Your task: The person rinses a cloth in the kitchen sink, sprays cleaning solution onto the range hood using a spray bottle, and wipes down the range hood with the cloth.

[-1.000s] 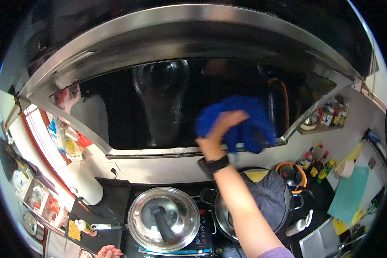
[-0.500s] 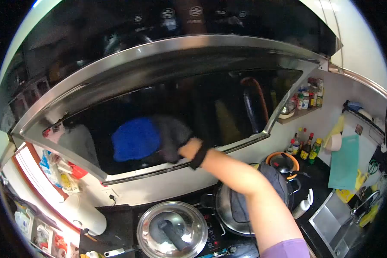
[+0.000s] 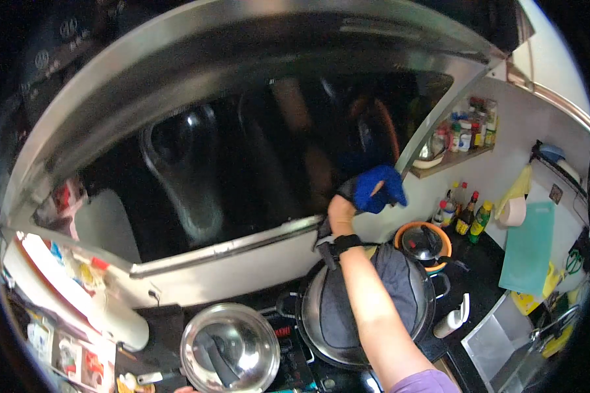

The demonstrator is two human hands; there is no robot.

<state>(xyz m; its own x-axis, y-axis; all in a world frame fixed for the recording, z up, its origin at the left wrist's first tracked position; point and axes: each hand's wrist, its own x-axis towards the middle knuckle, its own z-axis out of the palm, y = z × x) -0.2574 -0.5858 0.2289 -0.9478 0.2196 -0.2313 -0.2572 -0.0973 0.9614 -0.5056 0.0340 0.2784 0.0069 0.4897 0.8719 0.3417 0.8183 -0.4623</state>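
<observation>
My right hand [image 3: 341, 211] reaches up to the lower right edge of the slanted black range hood panel [image 3: 255, 150]. Its fingers are closed around a bunched cloth [image 3: 379, 188], blue with a dark grey part, which partly covers them. A black band [image 3: 347, 243] circles the wrist. At the bottom edge, a sliver of my left hand [image 3: 185, 390] shows beside a lidded pan [image 3: 231, 347]; its fingers are mostly out of frame. Under my right forearm, a dark grey cloth [image 3: 344, 301] lies over a large lidded pot [image 3: 313, 308].
Sauce bottles [image 3: 465, 216] and an orange bowl [image 3: 447, 245] with a small lidded pot stand at the right back. A spice shelf [image 3: 455, 160] hangs above them. Farther right are a white bottle [image 3: 449, 324], a green cutting board [image 3: 530, 249] and a sink [image 3: 498, 340].
My right hand has moved right with the cloth, from the middle of the hood panel to its lower right corner. The camera view has shifted. Fingertips now show at the bottom edge.
</observation>
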